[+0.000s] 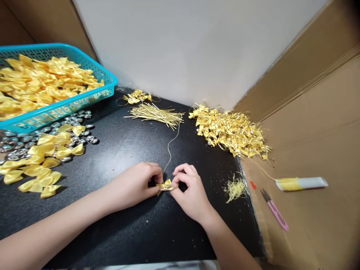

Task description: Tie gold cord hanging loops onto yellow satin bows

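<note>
Low over the black table, my left hand [143, 183] and my right hand [189, 189] face each other, thumb and fingers pinched. Between them is a small yellow ribbon bow [168, 182] with gold cord across it, one end in each hand. A thin yellow thread [169, 150] runs from the bow up toward a bundle of cut gold cords [157, 114]. My fingertips cover part of the bow, so its back and any knot are hidden.
A turquoise basket [111, 84] of yellow bows stands left, with silver beads [75, 120] and loose bows [50, 144] before it. Corded bows [230, 129] lie heaped at right, near thread scraps [236, 188], pink-handled snips [277, 213] and a thread spool [300, 183]. Cardboard walls [317, 123] flank the table.
</note>
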The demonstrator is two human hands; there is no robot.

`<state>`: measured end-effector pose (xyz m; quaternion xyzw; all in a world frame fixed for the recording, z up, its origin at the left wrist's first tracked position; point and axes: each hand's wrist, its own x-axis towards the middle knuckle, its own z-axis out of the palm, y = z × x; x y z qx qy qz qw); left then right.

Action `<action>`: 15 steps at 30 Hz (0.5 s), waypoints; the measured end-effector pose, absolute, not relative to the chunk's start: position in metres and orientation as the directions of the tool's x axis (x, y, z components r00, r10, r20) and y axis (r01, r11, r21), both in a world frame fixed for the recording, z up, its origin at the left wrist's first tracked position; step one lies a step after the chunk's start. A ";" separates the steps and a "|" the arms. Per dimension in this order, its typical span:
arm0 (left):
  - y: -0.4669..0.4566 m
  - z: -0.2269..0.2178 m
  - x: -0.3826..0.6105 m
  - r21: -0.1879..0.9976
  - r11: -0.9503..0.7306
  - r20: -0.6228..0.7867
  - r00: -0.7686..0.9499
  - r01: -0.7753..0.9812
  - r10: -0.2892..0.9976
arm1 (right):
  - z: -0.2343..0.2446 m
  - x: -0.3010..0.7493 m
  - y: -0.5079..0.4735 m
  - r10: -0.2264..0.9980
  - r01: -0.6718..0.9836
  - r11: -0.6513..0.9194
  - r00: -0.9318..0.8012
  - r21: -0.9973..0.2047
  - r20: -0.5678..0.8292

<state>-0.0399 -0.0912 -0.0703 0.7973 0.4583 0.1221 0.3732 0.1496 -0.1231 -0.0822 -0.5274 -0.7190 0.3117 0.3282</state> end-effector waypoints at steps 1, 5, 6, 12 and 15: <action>-0.091 -0.070 -0.040 0.749 -0.243 -0.175 0.537 0.617 0.825 | -0.082 0.150 -0.123 0.964 0.537 0.246 -0.222 -0.807 0.146; -0.091 -0.071 -0.037 0.881 -0.036 -0.240 0.513 0.472 0.824 | -0.081 0.150 -0.124 0.957 0.496 0.260 -0.248 -0.828 0.152; -0.092 -0.071 -0.035 0.898 -0.020 -0.230 0.506 0.440 0.831 | -0.082 0.150 -0.123 0.953 0.493 0.276 -0.253 -0.825 0.168; -0.093 -0.071 -0.031 0.957 0.019 -0.157 0.464 0.288 0.872 | -0.085 0.150 -0.122 0.935 0.448 0.353 -0.203 -0.822 0.291; -0.094 -0.074 -0.030 0.973 0.062 -0.155 0.433 0.221 0.888 | -0.086 0.150 -0.123 0.928 0.448 0.371 -0.165 -0.813 0.333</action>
